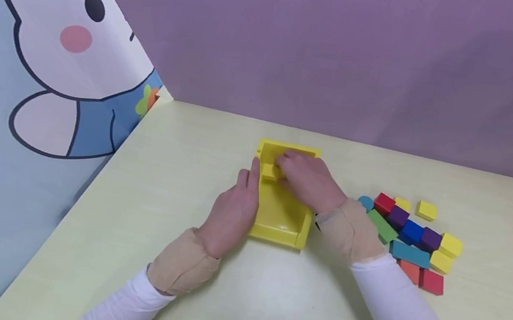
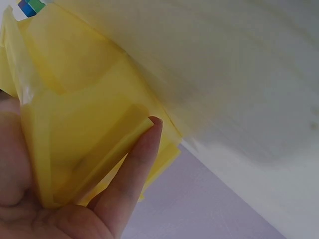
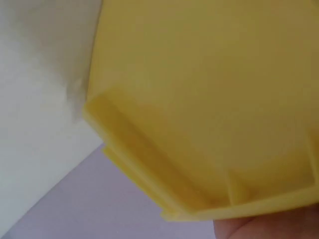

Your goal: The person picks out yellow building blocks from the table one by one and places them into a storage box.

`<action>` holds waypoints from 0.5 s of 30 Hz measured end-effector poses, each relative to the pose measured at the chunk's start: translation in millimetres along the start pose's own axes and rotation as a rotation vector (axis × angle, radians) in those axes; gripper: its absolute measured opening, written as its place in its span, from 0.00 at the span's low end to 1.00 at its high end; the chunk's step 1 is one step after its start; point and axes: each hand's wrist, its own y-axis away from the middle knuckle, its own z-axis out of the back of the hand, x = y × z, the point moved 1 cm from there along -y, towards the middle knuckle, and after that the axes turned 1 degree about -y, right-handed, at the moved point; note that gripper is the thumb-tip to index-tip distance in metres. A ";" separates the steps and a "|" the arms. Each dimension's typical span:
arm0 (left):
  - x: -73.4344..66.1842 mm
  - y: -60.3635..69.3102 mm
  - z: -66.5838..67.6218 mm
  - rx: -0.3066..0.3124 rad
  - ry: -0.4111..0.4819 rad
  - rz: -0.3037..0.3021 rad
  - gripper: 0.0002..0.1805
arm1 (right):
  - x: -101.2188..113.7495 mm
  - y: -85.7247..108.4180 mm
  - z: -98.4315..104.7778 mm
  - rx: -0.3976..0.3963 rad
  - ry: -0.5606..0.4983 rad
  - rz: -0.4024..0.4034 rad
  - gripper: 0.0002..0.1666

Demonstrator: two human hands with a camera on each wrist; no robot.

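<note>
Closest in, your white sleeves [image 1: 412, 319] slant up from 7 and 5 o'clock; ahead of them the rectangular yellow tray [image 1: 275, 236] sits on the table [image 1: 282, 319], long axis running 12 to 6; here's your left hand [image 1: 232, 213] along its 9 o'clock wall, fingers straight against it, clasping nothing I can make out; your right hand [image 1: 310, 179] reaches over the 2 o'clock rim, fingertips bent down at a yellow ledge-like piece [image 1: 268, 172] in the tray's 12 o'clock half; pinched or merely touched, I can't tell; that piece lies around 9 o'clock from your right knuckles; the coloured blocks [image 1: 411, 232] lie at 4, nearer your right hand than your left.
</note>
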 end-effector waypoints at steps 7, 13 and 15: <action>-0.7 -0.6 0.7 0.016 0.007 -0.002 0.32 | 0.7 -1.3 2.4 -0.005 0.017 0.000 0.11; -0.3 -0.7 3.1 0.008 -0.009 0.002 0.32 | 0.8 -3.7 -0.9 -0.025 0.027 0.011 0.10; 0.3 -0.5 3.4 0.005 -0.017 0.000 0.32 | 0.8 -5.2 -2.0 -0.025 0.033 0.019 0.09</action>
